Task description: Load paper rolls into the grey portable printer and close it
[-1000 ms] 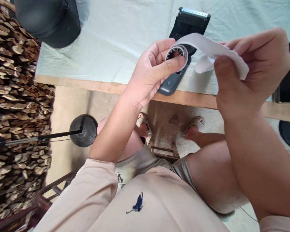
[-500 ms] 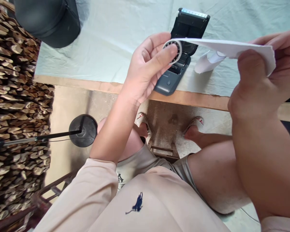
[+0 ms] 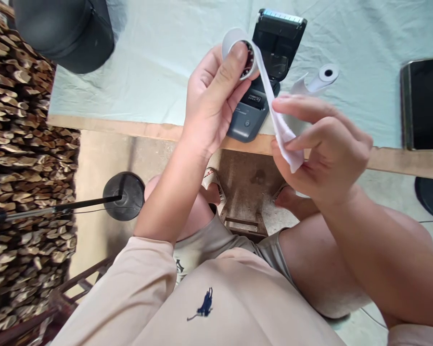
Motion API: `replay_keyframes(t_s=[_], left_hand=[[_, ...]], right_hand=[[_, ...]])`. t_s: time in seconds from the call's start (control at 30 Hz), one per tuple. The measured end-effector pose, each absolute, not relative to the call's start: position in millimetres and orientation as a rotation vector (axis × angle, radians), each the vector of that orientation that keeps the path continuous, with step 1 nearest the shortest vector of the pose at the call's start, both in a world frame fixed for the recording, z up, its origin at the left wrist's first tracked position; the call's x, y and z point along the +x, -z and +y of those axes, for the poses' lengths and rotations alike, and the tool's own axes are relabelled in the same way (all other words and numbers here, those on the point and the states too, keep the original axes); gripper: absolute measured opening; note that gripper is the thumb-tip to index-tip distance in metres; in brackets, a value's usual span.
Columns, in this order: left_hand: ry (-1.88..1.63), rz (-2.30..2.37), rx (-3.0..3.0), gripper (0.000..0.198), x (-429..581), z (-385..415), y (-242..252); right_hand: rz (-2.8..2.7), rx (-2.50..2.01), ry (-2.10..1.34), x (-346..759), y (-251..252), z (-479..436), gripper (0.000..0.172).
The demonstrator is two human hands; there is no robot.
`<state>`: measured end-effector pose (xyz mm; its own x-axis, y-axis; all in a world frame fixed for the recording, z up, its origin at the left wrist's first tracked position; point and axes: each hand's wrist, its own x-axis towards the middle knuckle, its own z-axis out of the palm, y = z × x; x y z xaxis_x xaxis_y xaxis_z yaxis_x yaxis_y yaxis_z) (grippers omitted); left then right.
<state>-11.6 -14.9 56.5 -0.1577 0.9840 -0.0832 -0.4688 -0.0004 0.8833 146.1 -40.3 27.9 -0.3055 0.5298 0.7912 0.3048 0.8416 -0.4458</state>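
My left hand [image 3: 216,91] grips a small paper roll [image 3: 233,39] by its end, thumb over the dark, notched core. From the roll a white paper strip [image 3: 265,86] runs down to the right. The strip's loose end is pinched in my right hand [image 3: 324,149], partly folded between the fingers. Beneath my hands a dark portable printer [image 3: 247,120] lies on the table with its lid [image 3: 279,43] swung up. Right of the printer, a second paper roll [image 3: 328,73] with a dark core rests on the cloth, its end curling off.
A pale green cloth covers the table [image 3: 166,57], whose wooden edge [image 3: 137,126] faces me. A black cylindrical case [image 3: 65,33] stands at upper left, a dark-screened device [image 3: 427,103] at right. Stacked firewood [image 3: 21,192] and a stand's round base [image 3: 123,196] are at left.
My right hand has come in leftward and down, so the strip between my hands is shorter and slopes down. My left hand has shifted slightly up and left with the roll.
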Motion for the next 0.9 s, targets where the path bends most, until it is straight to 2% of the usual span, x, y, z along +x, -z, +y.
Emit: replay_keyframes(t_s=[0.3, 0.43, 0.6, 0.8, 0.9], left_hand=[[-1.306, 0.845, 0.719, 0.034, -23.7, -16.9, -56.1], [-1.292, 0.684, 0.691, 0.036, -22.3, -16.1, -54.4], [-1.262, 0.775, 0.667, 0.039, -9.0, -23.3, -55.8], [-1.053, 0.672, 0.476, 0.033, -2.1, -30.3, -52.9], [-1.059, 0.661, 0.520, 0.033, -2.6, -31.2, -48.0]], right_hand=[[-2.060, -0.619, -0.171, 144.6, -22.1, -45.9, 0.022], [-2.076, -0.637, -0.159, 142.1, -22.6, -48.6, 0.024], [-2.116, -0.639, -0.157, 134.7, -15.2, -52.1, 0.022], [-2.261, -0.712, -0.173, 136.8, -18.1, -54.3, 0.019], [-2.102, -0.667, -0.287, 143.1, -26.4, -50.1, 0.010]])
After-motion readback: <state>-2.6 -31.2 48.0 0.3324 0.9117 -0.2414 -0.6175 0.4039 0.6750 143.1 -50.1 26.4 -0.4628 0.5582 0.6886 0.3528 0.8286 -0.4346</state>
